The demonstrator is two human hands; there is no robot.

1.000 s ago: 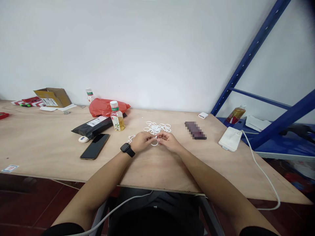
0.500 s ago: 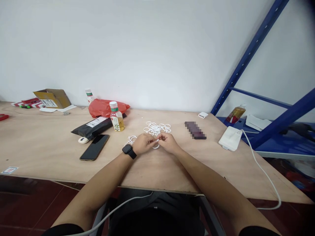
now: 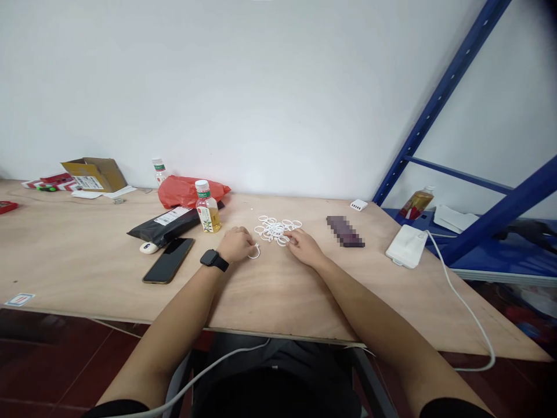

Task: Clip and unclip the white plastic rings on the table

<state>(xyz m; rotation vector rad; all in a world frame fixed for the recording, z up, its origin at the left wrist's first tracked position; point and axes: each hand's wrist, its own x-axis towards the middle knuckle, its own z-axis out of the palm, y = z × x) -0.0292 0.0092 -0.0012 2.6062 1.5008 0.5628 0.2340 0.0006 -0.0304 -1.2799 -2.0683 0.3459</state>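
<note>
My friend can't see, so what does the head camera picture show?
A left hand holds a white ring, while the right hand touches a pile of rings on a table. A bottle and phone are off to the left.

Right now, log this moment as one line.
left hand: pinching white ring | right hand: at near edge of ring pile | phone: flat, left of hands

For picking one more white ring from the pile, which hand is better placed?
Probably the right hand: it is at the right side of the ring pile, while the left hand seems occupied with a separate ring.
</note>
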